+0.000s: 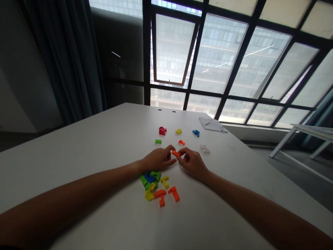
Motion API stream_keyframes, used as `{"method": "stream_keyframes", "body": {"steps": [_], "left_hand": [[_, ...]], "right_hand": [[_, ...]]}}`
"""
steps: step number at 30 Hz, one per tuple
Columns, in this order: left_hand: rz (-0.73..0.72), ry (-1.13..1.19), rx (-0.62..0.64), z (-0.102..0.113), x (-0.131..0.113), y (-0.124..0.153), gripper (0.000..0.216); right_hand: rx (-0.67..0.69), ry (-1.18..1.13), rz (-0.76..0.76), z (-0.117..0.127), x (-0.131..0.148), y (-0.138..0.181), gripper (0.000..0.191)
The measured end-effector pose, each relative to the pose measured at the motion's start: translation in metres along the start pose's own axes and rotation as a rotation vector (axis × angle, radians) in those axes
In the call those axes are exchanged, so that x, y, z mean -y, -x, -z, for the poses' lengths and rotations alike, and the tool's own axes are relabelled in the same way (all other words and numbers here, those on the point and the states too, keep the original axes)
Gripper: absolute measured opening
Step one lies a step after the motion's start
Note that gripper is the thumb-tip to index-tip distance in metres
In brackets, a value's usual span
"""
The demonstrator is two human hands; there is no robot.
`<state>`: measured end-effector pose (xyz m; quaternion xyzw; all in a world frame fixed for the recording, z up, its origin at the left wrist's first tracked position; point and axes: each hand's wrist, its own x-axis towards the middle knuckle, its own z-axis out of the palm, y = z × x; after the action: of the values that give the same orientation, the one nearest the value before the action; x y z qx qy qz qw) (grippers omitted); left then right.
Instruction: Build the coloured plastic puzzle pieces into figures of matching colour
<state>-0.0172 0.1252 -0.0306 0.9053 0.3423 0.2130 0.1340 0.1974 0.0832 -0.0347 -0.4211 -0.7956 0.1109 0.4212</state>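
Observation:
My left hand [157, 159] and my right hand [191, 161] meet over the white table [104, 146], fingers pinched together on a small orange plastic piece [176, 153] held between them. Just behind my left wrist lies a heap of coloured pieces [153, 182]: green, blue, yellow, and two orange ones [173, 193] nearest me. Farther out on the table sit single pieces: a red one [162, 131], a yellow one [178, 131], a blue one [196, 132], a green one [158, 141], an orange one [181, 142] and a white one [204, 148].
A notebook with a pen [212, 124] lies at the table's far right corner. A large dark-framed window [208, 59] and a curtain [67, 59] stand behind. A white table's leg [291, 137] shows at the right, past the table edge.

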Motion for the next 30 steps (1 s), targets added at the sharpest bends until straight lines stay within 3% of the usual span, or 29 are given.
{"method": "stream_keyframes", "body": {"steps": [12,30], "left_hand": [[-0.046,0.130,-0.137,0.0025,-0.0003,0.0021,0.024],[-0.043,0.110,-0.160,0.0008,0.0009,0.0018,0.027]], "right_hand": [[-0.042,0.020,0.023,-0.0009,0.0003,-0.0019,0.010],[-0.115,0.032,0.093,-0.0026,-0.0040,0.0004,0.010]]}}
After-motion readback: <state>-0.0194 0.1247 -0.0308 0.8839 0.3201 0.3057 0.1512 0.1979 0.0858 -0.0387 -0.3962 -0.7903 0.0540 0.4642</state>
